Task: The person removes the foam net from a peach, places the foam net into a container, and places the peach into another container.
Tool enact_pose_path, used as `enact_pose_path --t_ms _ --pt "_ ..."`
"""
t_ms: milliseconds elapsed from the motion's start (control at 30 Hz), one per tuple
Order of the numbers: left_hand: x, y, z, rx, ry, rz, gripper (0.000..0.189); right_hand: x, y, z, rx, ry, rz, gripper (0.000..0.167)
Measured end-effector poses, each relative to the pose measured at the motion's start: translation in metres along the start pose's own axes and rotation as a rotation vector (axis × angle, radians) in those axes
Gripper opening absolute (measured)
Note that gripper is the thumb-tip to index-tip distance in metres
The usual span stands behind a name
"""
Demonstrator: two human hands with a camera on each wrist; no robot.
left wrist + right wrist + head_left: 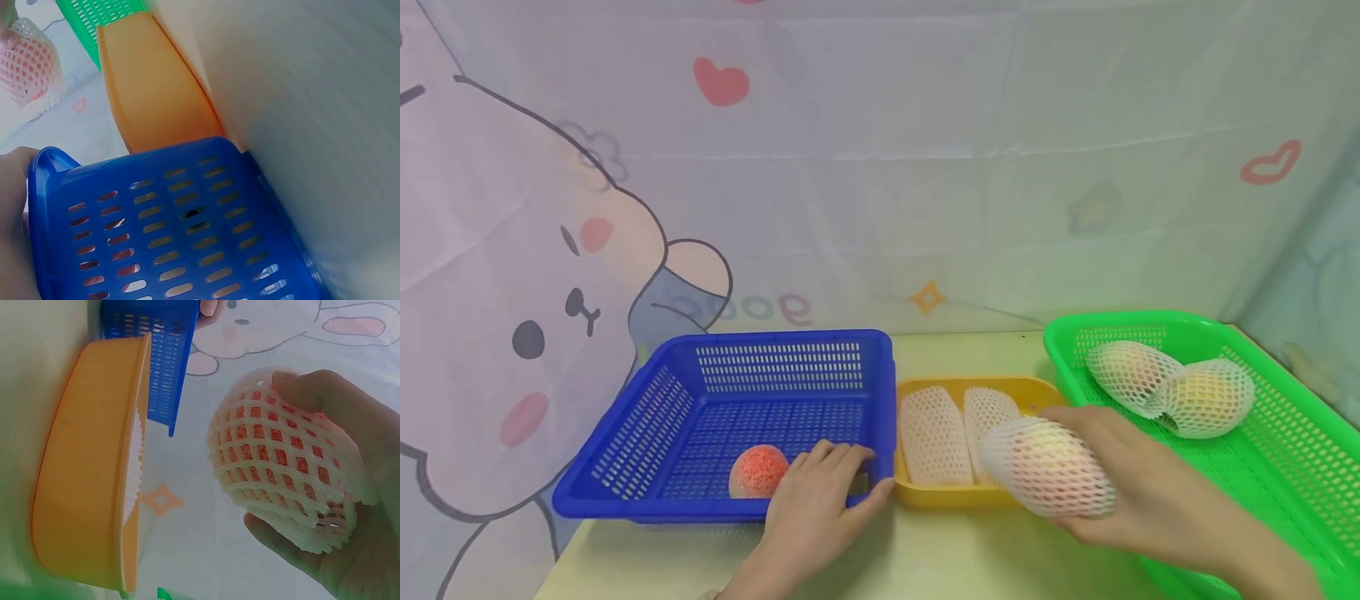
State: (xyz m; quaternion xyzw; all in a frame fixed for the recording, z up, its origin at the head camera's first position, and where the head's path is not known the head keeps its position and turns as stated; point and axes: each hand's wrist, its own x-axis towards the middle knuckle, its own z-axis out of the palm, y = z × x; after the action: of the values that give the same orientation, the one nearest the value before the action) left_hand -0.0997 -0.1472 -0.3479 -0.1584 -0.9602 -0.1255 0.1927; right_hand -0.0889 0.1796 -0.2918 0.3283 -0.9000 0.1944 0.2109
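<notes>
My right hand (1120, 483) holds a peach in a white foam net (1048, 467) above the front of the yellow tray (940, 497). In the right wrist view the thumb lies on one side of the netted peach (275, 450) and fingers on the other; red skin shows through the mesh. My left hand (820, 504) grips the front rim of the blue basket (662, 507) near its right corner, fingers over the inside and thumb outside. A bare pinkish-red peach (760, 472) lies in that basket, just left of the fingers.
Two foam net sleeves, a left one (934, 437) and a right one (988, 408), lie flat in the yellow tray. At the right stands a green basket (1322, 433) with two netted peaches (1210, 397) towards its back. A printed cloth (880, 167) hangs behind the table.
</notes>
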Motion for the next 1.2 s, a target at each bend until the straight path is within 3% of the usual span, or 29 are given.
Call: enact_pose_path --t_ms 233,467,633,733,967,1200 --pt "0.0 0.001 -0.003 -0.065 -0.022 -0.016 0.037 0.002 -0.002 0.004 -0.019 -0.027 0.025 0.086" --pt "0.0 0.003 -0.005 -0.128 -0.011 -0.005 0.034 0.004 0.0 0.011 0.016 0.019 -0.102 0.082" --pt "-0.002 0.006 -0.007 -0.157 0.015 0.003 0.029 0.005 -0.001 0.017 0.018 0.027 -0.139 0.082" --pt "-0.003 0.008 -0.007 -0.172 0.049 0.033 0.025 0.005 -0.003 0.019 0.01 0.031 -0.153 0.083" --pt "-0.005 0.01 -0.008 -0.172 0.164 0.136 0.02 0.008 -0.014 0.023 0.05 -0.061 -0.125 0.084" --pt "-0.006 0.015 -0.008 -0.253 0.23 0.253 0.02 0.007 -0.022 0.03 0.039 -0.064 -0.121 0.085"
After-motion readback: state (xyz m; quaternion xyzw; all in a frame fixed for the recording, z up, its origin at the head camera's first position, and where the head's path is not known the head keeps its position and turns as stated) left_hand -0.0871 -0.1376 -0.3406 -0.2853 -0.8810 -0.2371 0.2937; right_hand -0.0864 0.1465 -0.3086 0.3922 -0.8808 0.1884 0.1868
